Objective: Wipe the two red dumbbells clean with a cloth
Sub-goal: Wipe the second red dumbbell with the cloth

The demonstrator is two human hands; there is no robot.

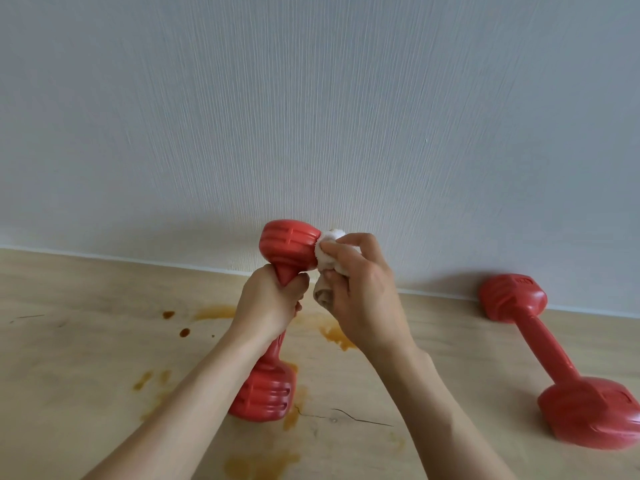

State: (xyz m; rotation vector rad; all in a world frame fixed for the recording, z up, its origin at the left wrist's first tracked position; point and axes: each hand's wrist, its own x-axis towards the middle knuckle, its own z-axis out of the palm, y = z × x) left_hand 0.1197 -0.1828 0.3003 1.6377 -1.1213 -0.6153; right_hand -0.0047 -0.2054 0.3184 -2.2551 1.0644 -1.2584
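Red, ribbed plastic: the first dumbbell stands tilted on the stained wooden floor, left hand clamped round its bar. Right hand pinches a bunched white cloth against its upper head; wiping seems underway. Second dumbbell lies apart, right, apparently untouched.

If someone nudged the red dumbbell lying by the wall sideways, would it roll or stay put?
The dumbbell on the right would probably stay put or only rock: its heads look faceted and ribbed, not round. It lies flat on the wooden floor, one head close to the wall, so it has little room that way. It looks moulded and stiff, so it would likely slide as one piece.
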